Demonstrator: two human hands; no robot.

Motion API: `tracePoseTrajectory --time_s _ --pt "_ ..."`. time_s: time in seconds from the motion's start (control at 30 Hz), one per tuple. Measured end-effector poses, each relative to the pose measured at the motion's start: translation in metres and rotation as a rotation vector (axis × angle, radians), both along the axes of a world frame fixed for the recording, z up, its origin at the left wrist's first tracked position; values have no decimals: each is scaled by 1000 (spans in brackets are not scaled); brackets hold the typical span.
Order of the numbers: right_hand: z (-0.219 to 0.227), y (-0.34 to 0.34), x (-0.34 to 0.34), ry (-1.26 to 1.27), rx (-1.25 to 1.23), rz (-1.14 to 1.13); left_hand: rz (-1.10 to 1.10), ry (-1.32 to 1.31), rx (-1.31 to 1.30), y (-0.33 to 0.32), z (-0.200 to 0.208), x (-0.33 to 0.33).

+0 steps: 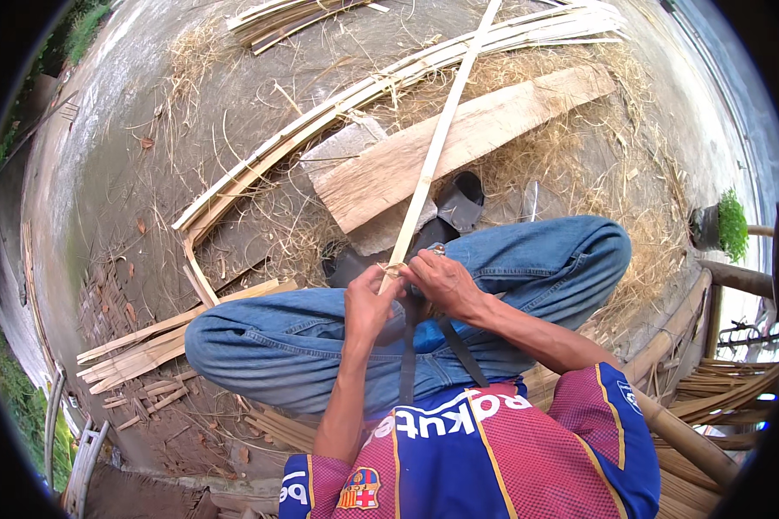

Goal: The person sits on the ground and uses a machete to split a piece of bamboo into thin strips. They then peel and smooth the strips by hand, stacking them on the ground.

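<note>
A long pale bamboo strip runs away from my lap, crossing over a wooden plank. Its near end is between my hands. My left hand is closed around this end, with thin curled shavings at the fingertips. Close beside it, my right hand is closed too, fingers against the strip's end. A small dark, partly shiny thing shows at the right hand's far side; its kind cannot be made out. Both hands are above my lap, between my bent knees in blue jeans.
The plank rests on a grey block. Dark sandals lie just beyond my lap. A long bundle of split strips curves across the ground, more strips lie left, and shavings cover the ground. A potted plant stands right.
</note>
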State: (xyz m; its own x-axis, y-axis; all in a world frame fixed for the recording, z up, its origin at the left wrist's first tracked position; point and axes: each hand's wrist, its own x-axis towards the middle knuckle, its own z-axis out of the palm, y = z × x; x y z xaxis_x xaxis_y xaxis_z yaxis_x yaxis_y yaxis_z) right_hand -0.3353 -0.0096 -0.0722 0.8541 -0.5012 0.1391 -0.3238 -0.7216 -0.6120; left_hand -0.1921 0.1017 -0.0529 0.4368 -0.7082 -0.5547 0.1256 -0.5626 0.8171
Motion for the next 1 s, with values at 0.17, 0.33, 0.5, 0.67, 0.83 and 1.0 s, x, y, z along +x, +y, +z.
tracePoseTrajectory --time_s 0.17,0.33,0.5,0.67,0.83,1.0 --pt "31 -31 14 10 9 -58 -24 -880 -241 -14 22 -11" --pt "44 -52 16 29 103 56 -96 -632 -124 -27 23 -12" --pt "45 -107 17 -13 320 -438 -9 -756 -37 -31 12 -15" --pt "-11 -154 29 64 240 -689 -37 -769 117 -41 17 -23" --pt "-27 -156 47 42 200 -674 -5 -737 50 -38 1 -25" --pt "-9 -156 46 -2 350 -753 59 -719 -4 -34 -3 -26"
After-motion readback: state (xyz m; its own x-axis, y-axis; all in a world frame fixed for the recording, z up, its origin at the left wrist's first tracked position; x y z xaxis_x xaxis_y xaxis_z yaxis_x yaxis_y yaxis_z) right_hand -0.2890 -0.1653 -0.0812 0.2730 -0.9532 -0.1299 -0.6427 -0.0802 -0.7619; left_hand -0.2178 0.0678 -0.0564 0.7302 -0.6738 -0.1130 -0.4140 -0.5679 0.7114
